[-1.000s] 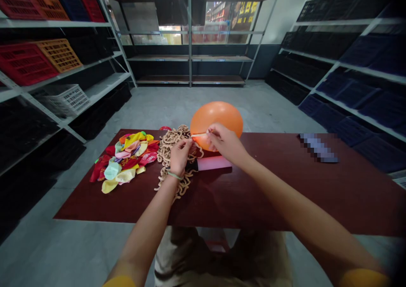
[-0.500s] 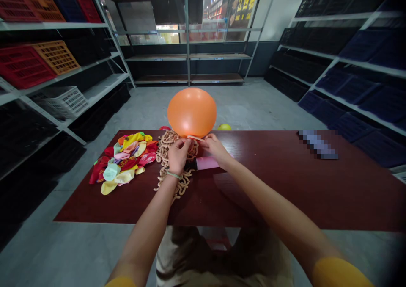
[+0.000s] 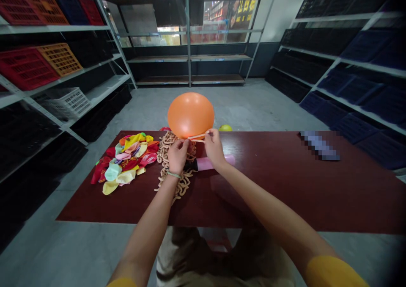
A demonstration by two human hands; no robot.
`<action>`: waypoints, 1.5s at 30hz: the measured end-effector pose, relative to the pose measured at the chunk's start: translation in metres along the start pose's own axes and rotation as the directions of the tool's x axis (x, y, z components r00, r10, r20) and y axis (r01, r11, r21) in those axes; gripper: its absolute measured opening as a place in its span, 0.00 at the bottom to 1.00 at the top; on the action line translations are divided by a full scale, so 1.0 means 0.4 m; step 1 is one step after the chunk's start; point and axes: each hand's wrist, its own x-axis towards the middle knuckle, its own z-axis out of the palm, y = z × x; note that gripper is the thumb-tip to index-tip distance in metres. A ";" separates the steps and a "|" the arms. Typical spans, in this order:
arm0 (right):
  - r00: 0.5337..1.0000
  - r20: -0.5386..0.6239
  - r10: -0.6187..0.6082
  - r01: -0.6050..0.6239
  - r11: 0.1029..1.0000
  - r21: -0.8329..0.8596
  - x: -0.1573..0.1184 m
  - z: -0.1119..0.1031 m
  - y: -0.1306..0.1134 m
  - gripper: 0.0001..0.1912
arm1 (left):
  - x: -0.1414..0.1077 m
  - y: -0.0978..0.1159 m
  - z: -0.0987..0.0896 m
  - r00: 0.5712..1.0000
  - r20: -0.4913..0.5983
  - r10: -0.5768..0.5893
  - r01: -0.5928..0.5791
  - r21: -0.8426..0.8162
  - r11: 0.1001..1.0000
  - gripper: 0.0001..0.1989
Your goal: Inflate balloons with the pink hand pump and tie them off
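An inflated orange balloon (image 3: pixel 190 115) stands just above the far table edge. Its neck is stretched into a thin pale strip (image 3: pixel 198 137) running between my hands. My left hand (image 3: pixel 177 155) pinches the balloon's base, and my right hand (image 3: pixel 213 148) pinches the end of the strip. Under my left hand lies a tangled heap of knobbly tan cord (image 3: pixel 174 162). A pink cylinder with a black end (image 3: pixel 211 163) lies beside my right wrist. To the left sits a pile of deflated multicoloured balloons (image 3: pixel 123 162).
The dark red table (image 3: pixel 285 194) runs across the view, with a pixelated object (image 3: pixel 319 145) at its right. A small yellow-green balloon (image 3: pixel 225 128) lies beyond it. Metal shelves with plastic crates (image 3: pixel 31 67) line both sides.
The orange balloon has risen and shifted left from behind my right hand. My right hand has moved left, and the neck now stretches between my fingers.
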 end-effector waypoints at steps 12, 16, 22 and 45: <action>0.800 0.416 -0.432 0.598 0.518 -0.612 -0.017 -0.101 -0.100 0.13 | -0.018 0.038 -0.015 0.995 -0.009 0.099 -0.095 0.204 0.974 0.12; 0.772 0.479 -0.419 0.636 0.510 -0.579 0.020 -0.118 -0.139 0.11 | -0.029 0.058 -0.016 0.988 0.045 0.150 -0.156 0.187 0.970 0.14; 0.829 0.412 -0.379 0.560 0.578 -0.594 0.090 -0.161 -0.165 0.14 | -0.035 0.060 -0.003 0.968 0.226 0.114 -0.066 -0.212 0.975 0.16; 0.718 0.672 -0.180 0.419 0.883 -0.212 0.121 -0.210 -0.224 0.08 | -0.042 0.056 0.007 0.882 0.468 0.056 0.024 -0.162 0.986 0.19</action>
